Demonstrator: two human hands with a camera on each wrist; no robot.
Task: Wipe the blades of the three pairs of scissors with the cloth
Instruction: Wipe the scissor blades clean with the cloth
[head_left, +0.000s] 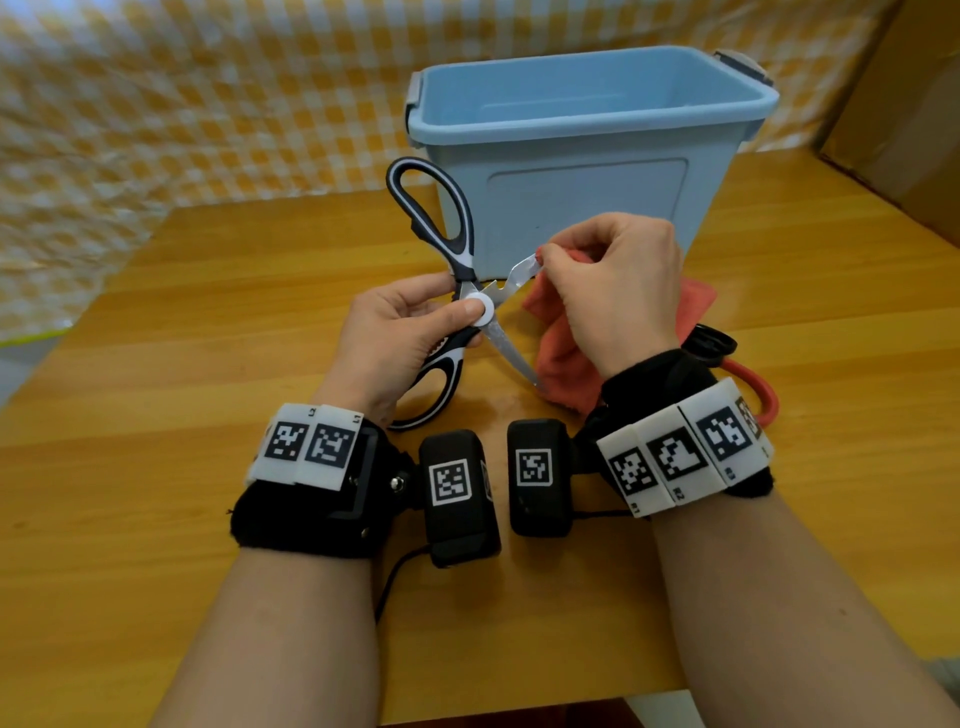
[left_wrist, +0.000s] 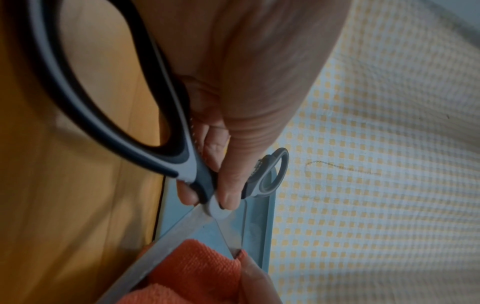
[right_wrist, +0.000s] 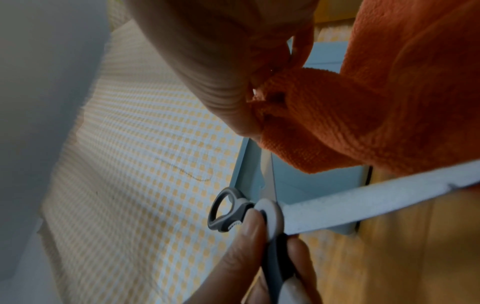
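Above the wooden table (head_left: 208, 395), just in front of a blue plastic bin (head_left: 582, 208), 1 pair of black-and-white scissors (head_left: 457, 291) is held spread wide, its 2 blades forming a V. The left hand (head_left: 395, 338) pinches the scissors at the white pivot disc, thumb on the disc and fingers curled behind the lower handle. The right hand (head_left: 618, 291) has its fingers closed on a fold of the orange cloth (head_left: 566, 358), which it presses around the tip of the upper blade; the rest of the cloth hangs down to the table beneath the wrist. The lower blade points down toward the cloth's hanging part and appears uncovered.

Progress, as judged from these views: wiping of this pair is under way, with the cloth at the far end of 1 blade, so that blade may be near the end of a stroke, while the other blade looks not yet wiped. Behind the right wrist, a red handle loop (head_left: 758, 389) and a black handle loop (head_left: 714, 345) lie on the table, probably the other 2 pairs; whether they have been wiped cannot be told. The bin's visible interior appears to hold no scissors.
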